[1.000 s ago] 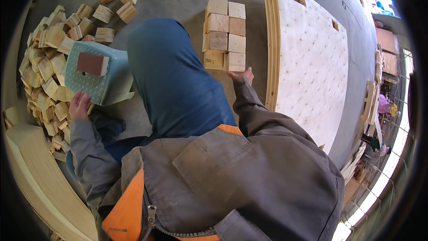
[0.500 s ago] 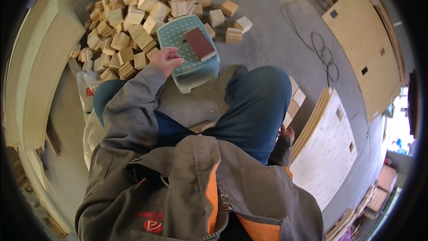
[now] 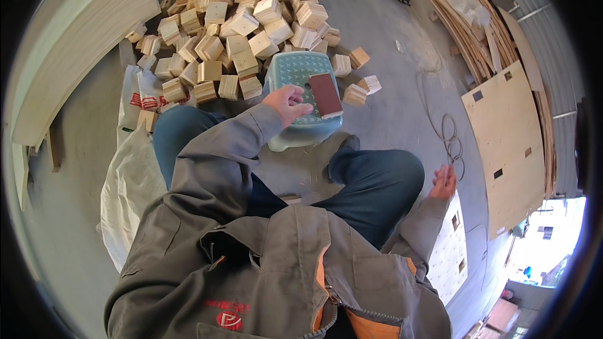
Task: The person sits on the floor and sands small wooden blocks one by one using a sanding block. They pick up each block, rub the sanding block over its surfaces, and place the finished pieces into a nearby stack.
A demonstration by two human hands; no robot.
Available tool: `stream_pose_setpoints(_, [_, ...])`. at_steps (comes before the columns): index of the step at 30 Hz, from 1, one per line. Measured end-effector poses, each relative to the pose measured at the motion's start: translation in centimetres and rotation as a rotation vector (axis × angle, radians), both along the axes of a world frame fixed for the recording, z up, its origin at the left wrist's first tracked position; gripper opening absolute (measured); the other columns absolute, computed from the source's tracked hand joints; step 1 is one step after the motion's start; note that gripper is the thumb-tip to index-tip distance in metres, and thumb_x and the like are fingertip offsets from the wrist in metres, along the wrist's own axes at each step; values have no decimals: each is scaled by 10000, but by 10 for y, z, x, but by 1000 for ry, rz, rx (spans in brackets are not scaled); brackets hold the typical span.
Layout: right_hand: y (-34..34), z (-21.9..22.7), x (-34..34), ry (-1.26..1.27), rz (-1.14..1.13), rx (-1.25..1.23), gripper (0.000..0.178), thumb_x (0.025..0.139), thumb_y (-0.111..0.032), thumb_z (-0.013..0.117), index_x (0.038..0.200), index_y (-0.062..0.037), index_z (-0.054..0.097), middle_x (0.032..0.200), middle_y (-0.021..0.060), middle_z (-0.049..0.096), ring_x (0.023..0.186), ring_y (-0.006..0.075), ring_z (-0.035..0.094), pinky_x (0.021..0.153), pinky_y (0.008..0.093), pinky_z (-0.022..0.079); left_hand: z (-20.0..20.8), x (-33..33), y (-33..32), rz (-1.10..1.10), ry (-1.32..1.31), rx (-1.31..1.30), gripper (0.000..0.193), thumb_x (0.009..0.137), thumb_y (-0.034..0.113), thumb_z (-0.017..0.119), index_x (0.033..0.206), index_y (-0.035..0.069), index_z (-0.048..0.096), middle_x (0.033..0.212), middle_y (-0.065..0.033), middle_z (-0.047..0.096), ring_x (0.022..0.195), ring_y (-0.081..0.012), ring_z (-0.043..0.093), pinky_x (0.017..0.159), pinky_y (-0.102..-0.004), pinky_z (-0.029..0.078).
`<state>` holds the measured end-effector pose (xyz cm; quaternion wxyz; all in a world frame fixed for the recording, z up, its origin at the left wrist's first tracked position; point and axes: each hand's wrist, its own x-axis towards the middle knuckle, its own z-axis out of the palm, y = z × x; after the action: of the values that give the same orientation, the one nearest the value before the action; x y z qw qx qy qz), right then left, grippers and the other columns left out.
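Note:
A pale green plastic stool (image 3: pixel 294 66) with a textured top stands on the floor in front of my legs. On its top lies a flat block (image 3: pixel 325 95) with a reddish-brown face and a pale edge, possibly a sanding block. My left hand (image 3: pixel 290 104) hovers at the stool's left edge, close to the block but apart from it; its fingers are curved, spread and empty. Out past my right knee, my right hand (image 3: pixel 443 182) is raised with its fingers apart, and nothing shows in it.
A large heap of wooden blocks (image 3: pixel 245 22) lies behind the stool, with several strays (image 3: pixel 355 94) to its right. A white plastic sack (image 3: pixel 125 182) is at my left. Stacked boards (image 3: pixel 78 44) flank the left; plywood panels (image 3: pixel 505 144) and a loose cable (image 3: pixel 449 135) lie right.
My right hand has come up from low beside my right thigh and moved outward to the right. My left hand stays by the stool. The whole view has shifted.

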<state>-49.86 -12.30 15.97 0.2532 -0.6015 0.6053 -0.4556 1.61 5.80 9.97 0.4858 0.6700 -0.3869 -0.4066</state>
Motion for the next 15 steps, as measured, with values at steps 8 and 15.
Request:
stream_pose_setpoints(8, [-26,39,206,-568,456,-160,655,1101,-333,610,1643,-15,424,1647,115,496,1359,184,541,1150,344,445,-10,-7,-24,334,549,3,892,984,639,676,1586,16,466,1474,-173,624,1302,-312,622,1074,-452,516])
stream_pose_setpoints(15, [62,-90,381,-20,1012,-232,448,1054,-337,679,1364,-14,706,1371,223,711,1299,351,657,1132,446,479,7,-22,-41,199,1216,-351,978,975,773,594,1681,140,358,1695,-119,393,1437,-314,483,1153,-565,394])
